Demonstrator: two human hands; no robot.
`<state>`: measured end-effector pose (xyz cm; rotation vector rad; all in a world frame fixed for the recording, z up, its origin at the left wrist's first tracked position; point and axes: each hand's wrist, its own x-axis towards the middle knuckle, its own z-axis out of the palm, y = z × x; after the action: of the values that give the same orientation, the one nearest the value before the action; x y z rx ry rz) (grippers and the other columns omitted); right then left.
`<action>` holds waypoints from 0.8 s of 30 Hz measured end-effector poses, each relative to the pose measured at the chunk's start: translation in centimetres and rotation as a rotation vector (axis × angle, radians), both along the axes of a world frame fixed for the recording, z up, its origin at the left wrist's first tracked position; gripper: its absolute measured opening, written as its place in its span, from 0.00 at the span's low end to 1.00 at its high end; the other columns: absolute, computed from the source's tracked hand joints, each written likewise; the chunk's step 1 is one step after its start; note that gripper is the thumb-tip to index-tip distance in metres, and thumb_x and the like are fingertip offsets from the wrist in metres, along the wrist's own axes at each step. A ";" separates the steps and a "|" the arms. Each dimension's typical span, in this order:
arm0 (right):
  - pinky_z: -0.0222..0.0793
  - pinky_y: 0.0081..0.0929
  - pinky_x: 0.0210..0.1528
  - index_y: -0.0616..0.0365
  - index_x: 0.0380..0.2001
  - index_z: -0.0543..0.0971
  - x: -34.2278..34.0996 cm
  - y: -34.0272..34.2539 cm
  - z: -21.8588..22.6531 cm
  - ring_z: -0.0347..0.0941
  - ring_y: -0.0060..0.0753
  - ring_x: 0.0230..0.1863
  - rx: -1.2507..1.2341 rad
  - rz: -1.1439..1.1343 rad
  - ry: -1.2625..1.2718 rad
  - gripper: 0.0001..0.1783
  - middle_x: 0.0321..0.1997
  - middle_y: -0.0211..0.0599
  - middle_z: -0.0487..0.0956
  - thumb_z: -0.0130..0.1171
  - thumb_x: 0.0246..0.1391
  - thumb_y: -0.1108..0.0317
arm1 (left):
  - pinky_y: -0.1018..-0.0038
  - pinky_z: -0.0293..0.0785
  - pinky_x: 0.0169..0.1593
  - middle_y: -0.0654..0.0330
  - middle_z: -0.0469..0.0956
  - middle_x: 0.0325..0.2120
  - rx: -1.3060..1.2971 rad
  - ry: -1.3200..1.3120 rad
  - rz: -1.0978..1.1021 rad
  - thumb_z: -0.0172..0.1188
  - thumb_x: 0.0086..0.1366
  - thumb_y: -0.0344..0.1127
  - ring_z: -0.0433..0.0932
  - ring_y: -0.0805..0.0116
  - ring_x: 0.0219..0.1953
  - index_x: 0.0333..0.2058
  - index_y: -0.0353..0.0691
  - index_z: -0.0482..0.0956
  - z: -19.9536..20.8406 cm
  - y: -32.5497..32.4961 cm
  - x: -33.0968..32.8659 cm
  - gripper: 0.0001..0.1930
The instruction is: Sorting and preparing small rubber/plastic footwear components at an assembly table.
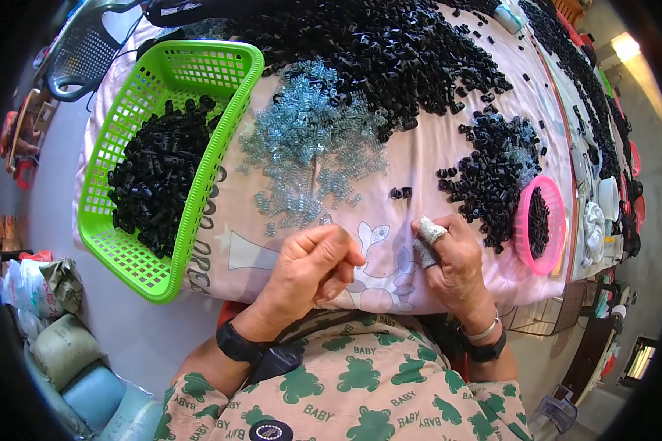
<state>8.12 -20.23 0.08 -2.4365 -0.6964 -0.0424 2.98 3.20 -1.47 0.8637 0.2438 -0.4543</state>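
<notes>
My left hand (310,266) hovers over the near edge of the pink cloth, its fingers curled in and the thumb pressed against them. Whatever it grips, if anything, is too small to see. To its right, my right hand (452,261) is closed too, with pale wrapping (432,231) round some of its fingers; its fingertips hide what may be between them. Ahead of the left hand spreads a heap of small clear bluish springs (312,140). Two loose black plastic pieces (401,193) lie just beyond the gap between the hands.
A green basket (212,173) holding black plastic parts (162,176) stands at the left. A large pile of black parts (390,51) covers the far side. On the right are a smaller mixed pile (489,173) and a pink basket (524,228) with thin dark pieces (538,224).
</notes>
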 end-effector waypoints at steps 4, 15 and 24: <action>0.70 0.39 0.37 0.59 0.46 0.79 0.4 0.5 0.0 0.72 0.48 0.35 -0.013 0.008 -0.001 0.28 0.34 0.44 0.73 0.54 0.35 0.83 | 0.81 0.54 0.16 0.60 0.67 0.17 -0.105 -0.059 0.050 0.45 0.73 0.50 0.57 0.79 0.11 0.28 0.32 0.74 -0.3 0.0 0.0 0.25; 0.70 0.41 0.38 0.64 0.46 0.76 4.3 2.5 1.5 0.72 0.55 0.36 0.014 -0.006 -0.127 0.26 0.35 0.51 0.71 0.50 0.38 0.84 | 0.86 0.60 0.18 0.64 0.74 0.19 0.098 -0.030 -0.091 0.50 0.72 0.44 0.64 0.84 0.14 0.31 0.33 0.77 0.7 0.0 0.1 0.19; 0.70 0.40 0.44 0.62 0.42 0.77 12.0 3.7 1.4 0.72 0.53 0.41 -0.006 0.085 -0.252 0.18 0.39 0.51 0.74 0.49 0.46 0.83 | 0.86 0.60 0.18 0.64 0.75 0.21 0.148 -0.070 -0.139 0.52 0.72 0.42 0.66 0.84 0.16 0.34 0.33 0.78 0.7 -0.1 0.3 0.16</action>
<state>20.16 -16.52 1.50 -2.4281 -0.9102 -0.3183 3.27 3.10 -0.72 1.0434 0.1551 -0.5390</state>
